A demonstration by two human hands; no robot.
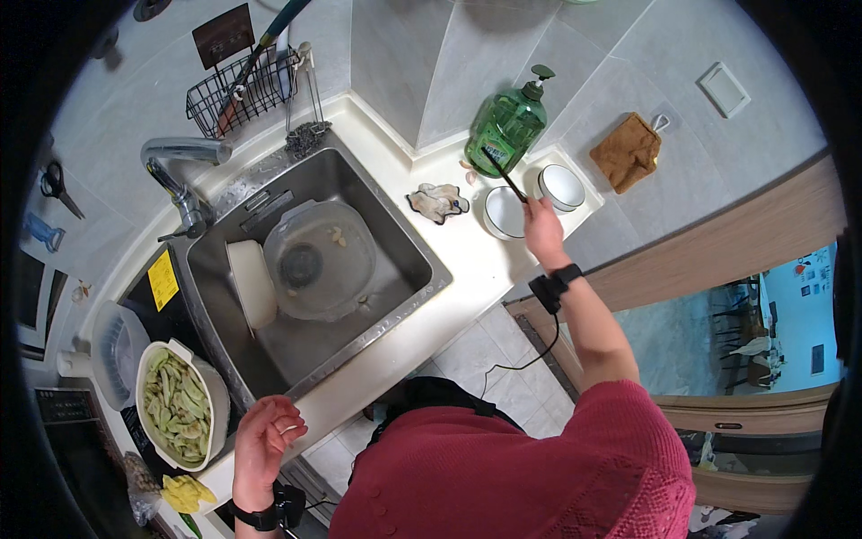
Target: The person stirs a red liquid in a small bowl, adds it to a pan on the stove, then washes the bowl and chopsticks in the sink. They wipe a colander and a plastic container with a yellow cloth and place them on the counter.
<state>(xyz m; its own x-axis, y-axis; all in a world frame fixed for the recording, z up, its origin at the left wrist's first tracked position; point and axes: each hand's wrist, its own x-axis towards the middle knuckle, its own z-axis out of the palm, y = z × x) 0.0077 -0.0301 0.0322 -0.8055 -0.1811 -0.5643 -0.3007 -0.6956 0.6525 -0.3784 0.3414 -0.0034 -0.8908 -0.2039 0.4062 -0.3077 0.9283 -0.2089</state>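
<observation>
My right hand (544, 229) grips dark thin sticks, seemingly chopsticks (504, 172), over the counter. Their far tips overlap the green pump bottle (518, 111) in my line of sight; contact cannot be told. Just below the sticks is a white bowl (504, 214), and a second white bowl (563, 186) stands to its right. Empty and loosely curled, my left hand (267, 441) hovers by the sink's near left corner. Beside it on the left, a white tub (219, 397) holds cut green vegetables (176, 407).
In the steel sink (404, 263) lie a translucent basin (357, 269) with small pale pieces and a cream container (250, 283) on its side. The faucet (176, 192) rises behind. A crumpled cloth (438, 202) lies on the counter; a yellow cloth (185, 494) is at lower left.
</observation>
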